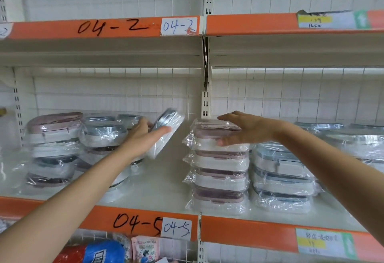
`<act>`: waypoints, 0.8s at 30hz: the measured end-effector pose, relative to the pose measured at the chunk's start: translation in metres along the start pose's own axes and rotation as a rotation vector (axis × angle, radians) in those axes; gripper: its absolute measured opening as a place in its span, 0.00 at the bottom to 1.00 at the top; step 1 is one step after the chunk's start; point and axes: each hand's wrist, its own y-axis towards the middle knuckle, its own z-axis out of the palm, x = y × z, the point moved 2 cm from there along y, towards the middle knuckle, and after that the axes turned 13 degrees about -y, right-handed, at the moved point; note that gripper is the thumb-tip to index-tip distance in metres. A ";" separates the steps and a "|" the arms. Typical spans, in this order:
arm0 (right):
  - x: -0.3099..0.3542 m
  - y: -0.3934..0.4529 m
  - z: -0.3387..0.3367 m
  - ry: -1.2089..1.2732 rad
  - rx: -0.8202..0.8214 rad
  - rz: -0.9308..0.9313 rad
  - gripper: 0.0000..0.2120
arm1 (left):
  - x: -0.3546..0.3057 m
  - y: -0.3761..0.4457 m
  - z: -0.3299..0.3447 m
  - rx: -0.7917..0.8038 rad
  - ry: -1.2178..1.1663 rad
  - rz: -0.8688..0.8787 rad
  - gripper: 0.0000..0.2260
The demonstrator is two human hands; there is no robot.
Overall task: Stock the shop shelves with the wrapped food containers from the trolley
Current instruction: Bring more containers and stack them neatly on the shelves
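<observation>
Shelving of white metal with orange front strips [133,219] fills the view, the lower strip marked "04-5" in black by hand and again on a small white paper label [176,228]; the strip above [62,29] reads "04-2" the same way. On the white shelf board between them stand stacks of shallow white food containers sealed in clear plastic wrap. The left hand [143,136] grips one such container, a grey-blue-lidded wrapped box [166,131], holding it steeply tilted on its edge above the shelf, thumb across its near face and fingers curled behind it. It hangs in the gap between the stacks, just in front of a left-hand group of mixed pink-lidded and blue-lidded wrapped containers [55,129]. The right hand [244,129] lies on top of a stack of pink-lidded rectangular wrapped containers [220,171], four high, with its fingers stretched almost flat over the top lid and its thumb pressed against the front side of the top box; the fingers are not closed round it. Just beside that stack to the right sits a stack of blue-lidded rectangular wrapped containers [282,175], and more blue-lidded ones [357,140] stand farther right. Below the lower strip, colourful packets [145,248] show on the next shelf down.
</observation>
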 end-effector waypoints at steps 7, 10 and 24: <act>0.009 -0.002 -0.011 0.582 -0.279 -0.072 0.50 | -0.057 -0.011 0.018 0.147 -0.155 0.303 0.25; 0.003 -0.008 -0.014 0.577 -0.297 -0.081 0.44 | -0.077 -0.013 0.037 0.206 -0.072 0.399 0.22; -0.111 -0.089 -0.020 0.192 -0.266 0.340 0.29 | -0.099 -0.017 0.092 0.414 0.162 0.533 0.26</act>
